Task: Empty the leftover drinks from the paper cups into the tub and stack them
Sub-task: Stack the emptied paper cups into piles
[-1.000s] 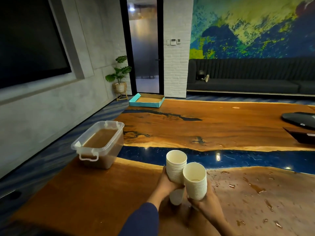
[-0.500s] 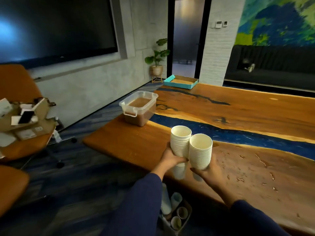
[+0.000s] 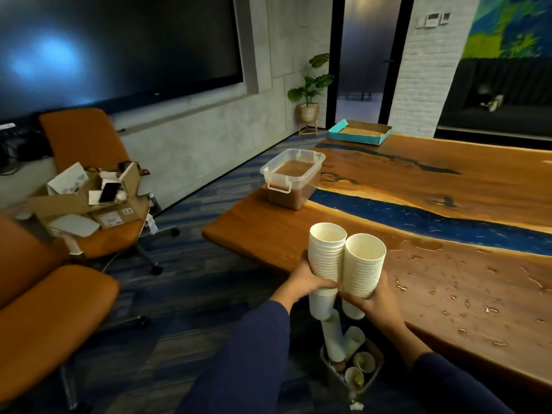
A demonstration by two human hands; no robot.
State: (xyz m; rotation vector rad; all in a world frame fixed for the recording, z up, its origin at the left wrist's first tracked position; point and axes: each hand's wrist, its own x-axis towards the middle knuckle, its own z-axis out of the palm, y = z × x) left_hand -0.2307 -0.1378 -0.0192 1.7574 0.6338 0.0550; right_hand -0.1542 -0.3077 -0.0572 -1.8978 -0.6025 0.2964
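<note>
Head view, cups: two tall stacks of white paper cups, the left stack (image 3: 325, 258) and the right stack (image 3: 363, 268), upright and touching side by side, held just off the near edge of the table (image 3: 448, 186)
Left hand (image 3: 310, 280): fingers curled round the lower part of the left stack
Right hand (image 3: 372, 303): fingers wrapped round the lower part of the right stack
Tub (image 3: 294, 179): clear plastic, holding brown liquid, standing near the table's left corner, well apart from the stacks
Table surface: wood with a blue strip; drops of liquid lie to the right of the stacks
Bin (image 3: 352, 364): on the floor below the hands, with more cups inside
Tray (image 3: 360, 135): teal, at the table's far end
Chair (image 3: 98, 186): orange, left of the table, carrying cardboard boxes
</note>
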